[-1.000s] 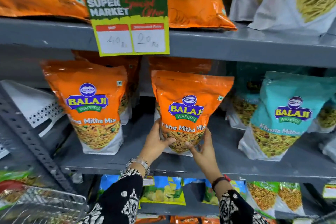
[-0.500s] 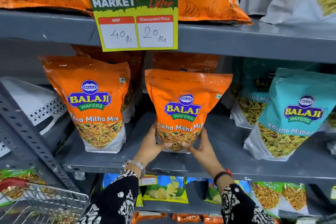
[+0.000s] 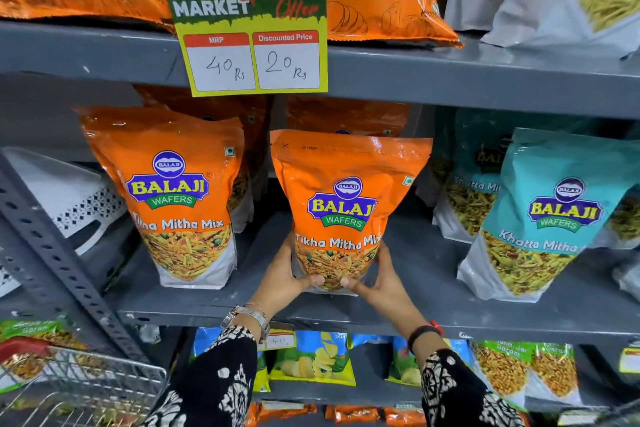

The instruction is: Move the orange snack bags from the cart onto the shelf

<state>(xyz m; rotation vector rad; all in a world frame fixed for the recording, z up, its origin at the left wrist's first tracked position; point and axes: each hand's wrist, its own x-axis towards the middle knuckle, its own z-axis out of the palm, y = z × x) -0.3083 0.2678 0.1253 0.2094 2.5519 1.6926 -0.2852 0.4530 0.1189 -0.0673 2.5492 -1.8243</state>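
Observation:
An orange Tikha Mitha Mix bag stands upright on the grey middle shelf, near its front. My left hand grips its lower left side and my right hand its lower right side, thumbs across the front. A second orange bag stands to the left on the same shelf. More orange bags stand behind both, half hidden in shadow. The wire cart is at the bottom left, its contents blurred.
Teal Khatta Mitha bags fill the shelf's right side. A yellow price card hangs from the upper shelf edge. A slotted grey upright slants at the left. Chip packets lie on the shelf below.
Both hands have closed further around the bag's base, and the bag has shifted slightly on the shelf. The view has tilted a little.

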